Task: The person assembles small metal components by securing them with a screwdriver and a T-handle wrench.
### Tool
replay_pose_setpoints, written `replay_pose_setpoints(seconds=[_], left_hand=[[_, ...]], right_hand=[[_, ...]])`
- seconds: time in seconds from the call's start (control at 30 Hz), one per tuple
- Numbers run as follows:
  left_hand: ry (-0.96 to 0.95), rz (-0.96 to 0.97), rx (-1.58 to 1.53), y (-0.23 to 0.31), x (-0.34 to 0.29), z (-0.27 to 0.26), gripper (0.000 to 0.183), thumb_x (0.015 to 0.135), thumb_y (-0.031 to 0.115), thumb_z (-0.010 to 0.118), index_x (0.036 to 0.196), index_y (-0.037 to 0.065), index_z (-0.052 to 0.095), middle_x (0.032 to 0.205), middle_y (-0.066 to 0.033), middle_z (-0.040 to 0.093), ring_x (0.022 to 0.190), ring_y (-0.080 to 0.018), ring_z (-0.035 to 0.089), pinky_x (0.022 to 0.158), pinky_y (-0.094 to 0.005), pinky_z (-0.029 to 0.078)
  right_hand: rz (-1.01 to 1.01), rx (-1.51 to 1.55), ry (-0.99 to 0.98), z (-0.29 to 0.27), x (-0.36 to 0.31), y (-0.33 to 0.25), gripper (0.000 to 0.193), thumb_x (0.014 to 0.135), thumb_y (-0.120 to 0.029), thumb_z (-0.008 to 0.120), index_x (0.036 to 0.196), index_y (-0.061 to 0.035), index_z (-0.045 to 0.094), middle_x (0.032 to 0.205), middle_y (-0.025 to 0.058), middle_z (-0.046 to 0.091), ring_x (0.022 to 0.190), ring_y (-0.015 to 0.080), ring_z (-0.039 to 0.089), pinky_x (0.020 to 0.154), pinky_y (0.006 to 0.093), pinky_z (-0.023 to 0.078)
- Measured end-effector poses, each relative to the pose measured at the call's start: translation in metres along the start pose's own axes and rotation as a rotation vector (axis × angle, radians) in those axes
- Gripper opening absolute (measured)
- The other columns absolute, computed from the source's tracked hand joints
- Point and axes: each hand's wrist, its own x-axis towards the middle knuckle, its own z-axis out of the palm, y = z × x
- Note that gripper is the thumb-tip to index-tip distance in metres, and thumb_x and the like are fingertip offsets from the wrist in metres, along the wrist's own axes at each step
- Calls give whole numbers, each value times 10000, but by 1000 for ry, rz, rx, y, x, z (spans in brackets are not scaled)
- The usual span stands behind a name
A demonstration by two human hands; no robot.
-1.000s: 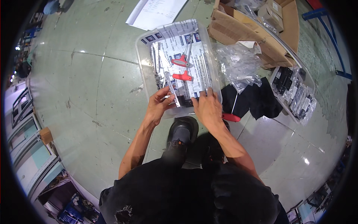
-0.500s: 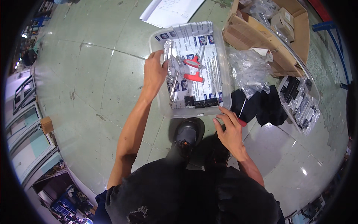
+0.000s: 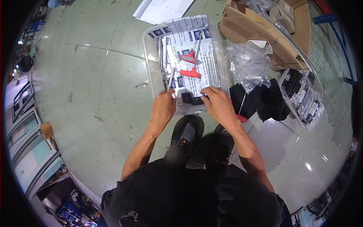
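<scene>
A clear plastic bin [image 3: 148, 64], lined with printed paper, stands on the floor before me. My left hand [image 3: 163, 108] reaches over its near left corner, fingers curled at the lower end of a silver metal rod [image 3: 172, 77]; what they grip is hidden. At the near right, my right hand [image 3: 220, 106] has thumb and forefinger closing on a small black block, mostly covered by the fingers. Beside it lie more black blocks [image 3: 196, 100]. Two red T-handle hex keys [image 3: 190, 72] rest mid-bin, with thin metal strips [image 3: 212, 70] along the right side.
Right of the bin lie clear plastic bags [image 3: 247, 62], a black cloth [image 3: 270, 104] and a red-handled screwdriver [image 3: 242, 118]. Beyond are an open cardboard box [image 3: 249, 28] and a tray of bagged black parts [image 3: 302, 98]. Papers [image 3: 160, 9] lie behind the bin. My shoes [image 3: 187, 132] stand close.
My left hand has moved from the bin's left rim down to its near left corner. My right hand has gone from outside the near right corner in over the black blocks.
</scene>
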Motion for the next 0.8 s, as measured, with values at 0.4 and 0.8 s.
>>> replay_pose_setpoints(seconds=[0.4,0.8], left_hand=[[12,-38,327,-32,56,7,234,756,141,692,794,-80,625,784,-339,616,711,-483,612,681,-516,514],[-218,-29,-314,4,9,-50,238,949,201,579,1045,-7,641,785,-71,634,699,-173,564,646,-317,468]], right_hand=[[-21,-453,-351,11,14,13,175,829,-42,536,959,4,644,988,157,641,984,361,599,800,448,527],[169,-355,-784,3,42,13,346,796,-14,577,1140,15,597,1070,231,602,1090,400,552,965,453,459]])
